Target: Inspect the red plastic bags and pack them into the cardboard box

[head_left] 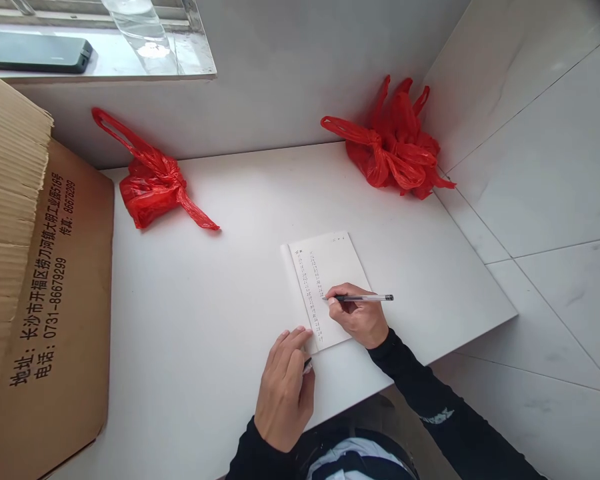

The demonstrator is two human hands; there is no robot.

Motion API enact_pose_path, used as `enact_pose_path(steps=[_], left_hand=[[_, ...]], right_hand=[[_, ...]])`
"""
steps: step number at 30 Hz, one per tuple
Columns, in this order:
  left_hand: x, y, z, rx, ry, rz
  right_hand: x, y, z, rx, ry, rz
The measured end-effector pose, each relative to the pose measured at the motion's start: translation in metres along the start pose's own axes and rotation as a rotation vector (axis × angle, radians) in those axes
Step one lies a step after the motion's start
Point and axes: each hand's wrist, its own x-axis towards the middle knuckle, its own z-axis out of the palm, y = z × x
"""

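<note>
An open notebook [343, 267] with two columns of small handwritten marks lies near the table's front edge. My right hand [363, 319] is closed around a clear-barrelled pen [375, 298], its tip touching the page beside the second column. The pen's tail points to the right. At the lower left corner of the notebook, the fingertips of my left hand [287, 387] rest on the page edge. Between that hand's thumb and index finger sits a small black-and-whitish thing [307, 366], mostly hidden, whose kind I cannot make out.
A large cardboard box [75, 300] with printed text stands at the left of the white table [195, 320]. Tied red plastic bags lie near the back wall, one bag [155, 180] left, a bunch [400, 150] right. The windowsill holds a phone-like slab [37, 52] and a clear bottle [143, 30].
</note>
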Motion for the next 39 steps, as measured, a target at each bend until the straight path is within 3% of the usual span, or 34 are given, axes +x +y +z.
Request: enact_pose_path(steps=[39], left_hand=[[0.0013,0.0013,-0.0011,-0.016,-0.008,-0.01]], right_hand=[[0.0015,-0.003,-0.0027,0.006,0.038,0.016]])
